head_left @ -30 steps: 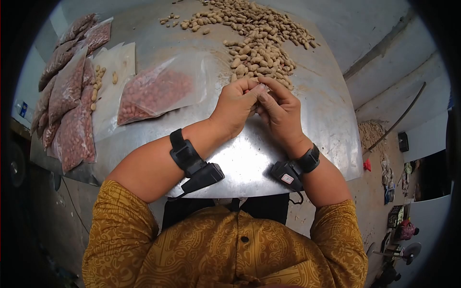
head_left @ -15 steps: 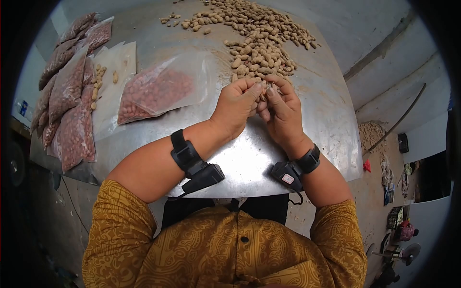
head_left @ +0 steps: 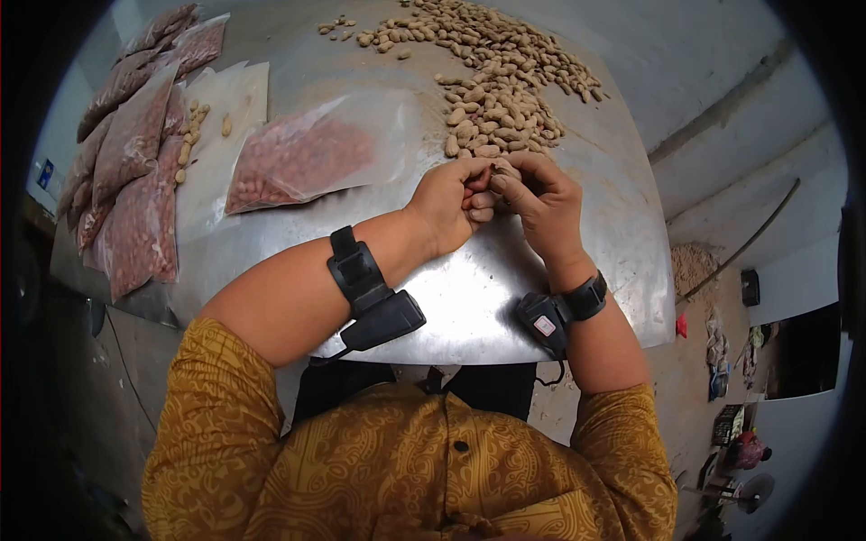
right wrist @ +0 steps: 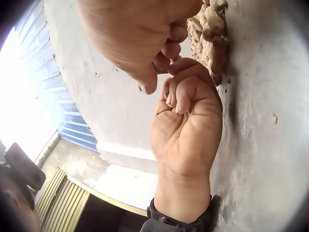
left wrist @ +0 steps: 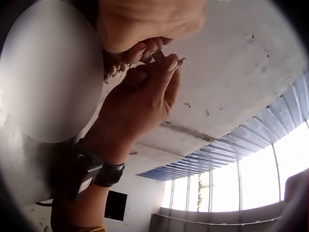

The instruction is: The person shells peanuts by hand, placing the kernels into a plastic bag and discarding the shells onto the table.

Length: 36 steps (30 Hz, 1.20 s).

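Both hands meet just in front of a pile of unshelled peanuts (head_left: 510,99) on the metal table. My left hand (head_left: 445,206) has its fingers curled, with a reddish bit of peanut (head_left: 492,169) at its fingertips, partly covered by the hands. Thumb and forefinger of my right hand (head_left: 550,209) pinch at the same spot, tips close against the left fingers. In the left wrist view, a small piece of shell (left wrist: 181,62) sticks out at the right fingertips. How much lies inside the left fist is hidden.
A clear bag of red peanut kernels (head_left: 307,160) lies left of the hands. Farther left, several filled bags (head_left: 135,221) are stacked, with loose peanuts (head_left: 191,135) on flat empty bags (head_left: 216,90) beside them. The table's front edge (head_left: 469,362) is near the body.
The head view has shifted slightly. The left thumb has drawn back and the left fingers have curled further in, while the right thumb and forefinger have closed together at the left fingertips.
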### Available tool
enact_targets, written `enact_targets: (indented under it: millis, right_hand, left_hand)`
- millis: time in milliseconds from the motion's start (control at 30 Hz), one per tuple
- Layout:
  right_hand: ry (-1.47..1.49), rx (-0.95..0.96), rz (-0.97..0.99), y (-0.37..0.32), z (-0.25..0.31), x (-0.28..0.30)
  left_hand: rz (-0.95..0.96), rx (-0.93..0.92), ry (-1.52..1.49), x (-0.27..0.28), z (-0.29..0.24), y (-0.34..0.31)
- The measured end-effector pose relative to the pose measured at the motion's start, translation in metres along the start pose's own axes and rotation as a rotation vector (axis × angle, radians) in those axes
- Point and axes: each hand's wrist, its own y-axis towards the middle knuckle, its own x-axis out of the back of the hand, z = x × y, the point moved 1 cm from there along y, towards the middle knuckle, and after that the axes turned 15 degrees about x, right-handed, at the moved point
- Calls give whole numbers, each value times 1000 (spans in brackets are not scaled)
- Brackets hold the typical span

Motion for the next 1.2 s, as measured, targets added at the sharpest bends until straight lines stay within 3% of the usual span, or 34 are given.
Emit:
enact_targets:
  millis: [233,333,500,633,700,833,967,1033,1133,1200]
  right_hand:
    - [-318,180,110,4,1,4]
    - [-259,219,86,4,-4,7]
    - [-33,-13,-153,7,0,30]
    - [-103,109,-419,15,5,114]
    - [-287,117,-512,10,-1,180]
    - [-643,-87,-633,-17,-14,298]
    - [-1081,-393,-442,-46,-28,368]
    - [-1326,-460,-252,-47,-29,365]
    - [-1117,-408,-244,-22,-18,320]
    - [-703,-410,-168,2,-7,258]
  left_hand:
    - [-33,32,-34,1,-2,1]
    - [-32,27,15,-1,-2,1]
    - [-13,-16,177,-9,-3,-6]
    - [-70,-69,130,-3,-8,-7]
    - [-74,-92,162,-2,-8,-7]
    - [-101,-97,118,1,-6,-1]
    - [-116,-94,56,9,-8,5]
    - [-125,-121,54,8,-8,6]
    - [-147,-130,22,8,-10,6]
    - [-130,-129,0,11,-11,7]
